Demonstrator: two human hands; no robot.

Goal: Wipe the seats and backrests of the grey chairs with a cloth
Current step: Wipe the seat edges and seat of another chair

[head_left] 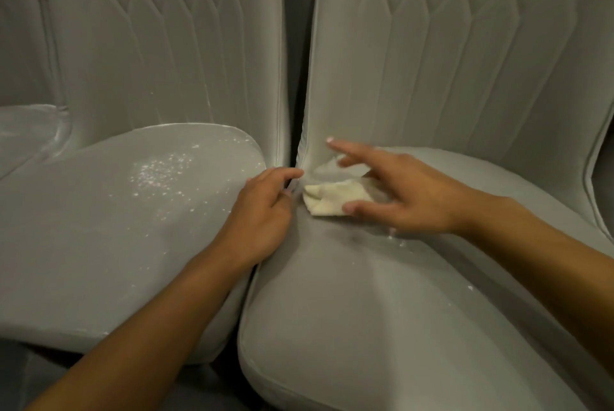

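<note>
Two grey upholstered chairs stand side by side, the left chair [116, 228] and the right chair [365, 311], each with a quilted backrest. A small cream cloth [335, 199] lies crumpled at the back left corner of the right chair's seat. My right hand [405, 191] hovers over the cloth with fingers spread, the thumb at the cloth's near edge. My left hand [265, 211] rests at the gap between the two seats, its fingers curled into the seam beside the cloth. White specks [159, 171] dot the left chair's seat.
A third grey seat [26, 134] shows at the far left. A dark narrow gap [295, 78] runs between the two backrests. A few white specks [398, 241] lie on the right seat near my right wrist. Dark floor shows at the bottom left.
</note>
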